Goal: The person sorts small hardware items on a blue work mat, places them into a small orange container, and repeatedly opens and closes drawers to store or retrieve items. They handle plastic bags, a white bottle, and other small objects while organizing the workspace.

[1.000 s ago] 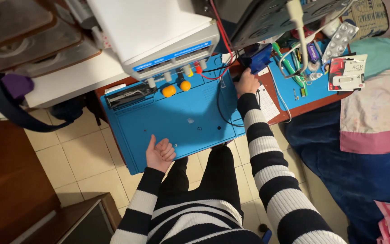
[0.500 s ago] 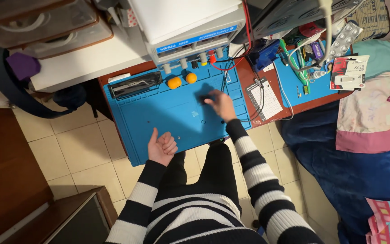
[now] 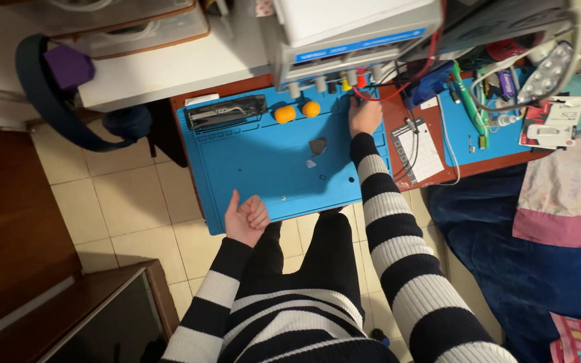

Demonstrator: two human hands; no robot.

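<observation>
Hands on blue mat: left hand curled empty, right hand grip unclear, red-white package far right.

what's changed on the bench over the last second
The right hand came from the mat's far right edge to mid-mat, then reached back up to the wires under the power supply. A small dark piece now lies on the blue mat. The left hand stayed loosely curled at the near edge.

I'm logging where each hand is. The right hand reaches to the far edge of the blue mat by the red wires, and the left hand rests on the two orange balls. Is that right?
Not quite. The head view shows the left hand curled at the near edge of the blue mat, well apart from the two orange balls. The right hand is indeed at the far edge by the red wires.
</observation>
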